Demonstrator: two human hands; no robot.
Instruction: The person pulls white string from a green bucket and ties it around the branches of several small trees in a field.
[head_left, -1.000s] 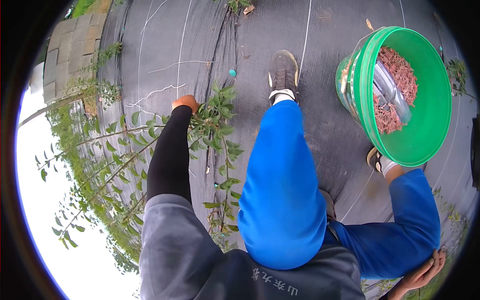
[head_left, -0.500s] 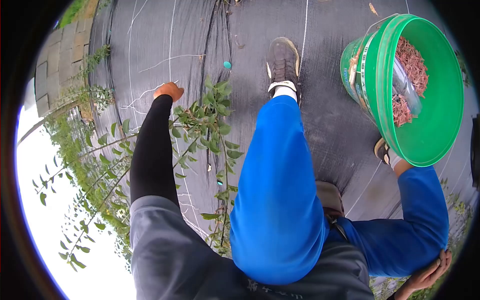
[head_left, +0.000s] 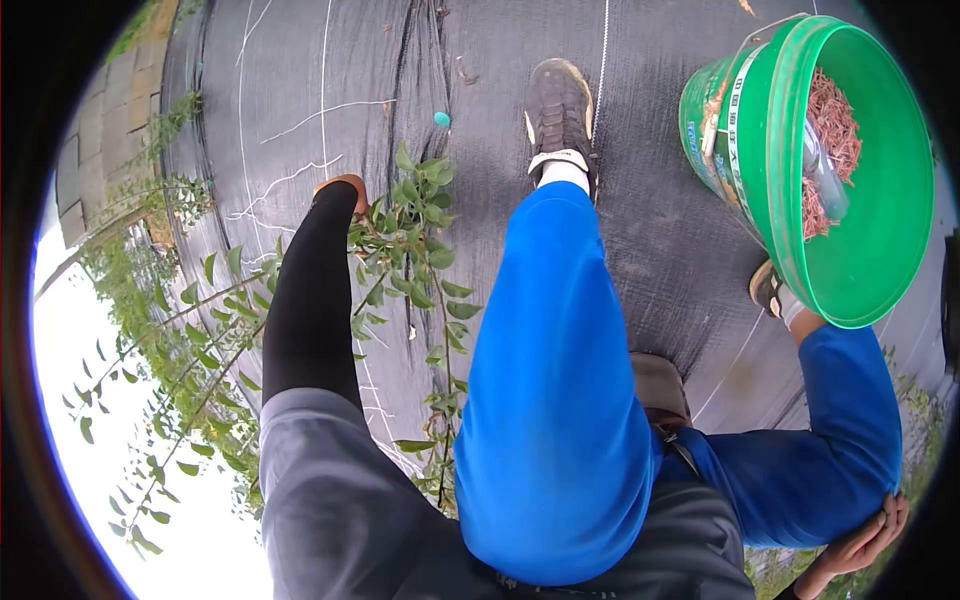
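My left hand (head_left: 347, 187), at the end of a black sleeve, is beside a leafy green branch (head_left: 415, 225). Its wrist is bent towards the leaves, and the fingers are mostly hidden behind the sleeve. Pale twigs (head_left: 290, 178) lie on the black ground cover (head_left: 660, 150) just past the hand. At the lower right my right hand (head_left: 868, 540) rests on my bent blue-trousered knee, fingers stretched out along the cloth and holding nothing. A green bucket (head_left: 780, 130) leans at the upper right, with reddish-brown thin pieces (head_left: 836, 125) and a clear plastic bottle (head_left: 824, 175) inside.
My shoe (head_left: 560, 110) is planted on the ground cover, the other shoe (head_left: 765, 290) beside the bucket. Long thin leafy branches (head_left: 205, 340) spread at the left. A small turquoise disc (head_left: 442, 119) lies near the front shoe. Paving blocks (head_left: 110, 130) are at the far left.
My left hand has turned and moved from the pale twig in towards the leafy branch, so its fingers are now hidden. My right hand stays on the knee. The view has shifted slightly.
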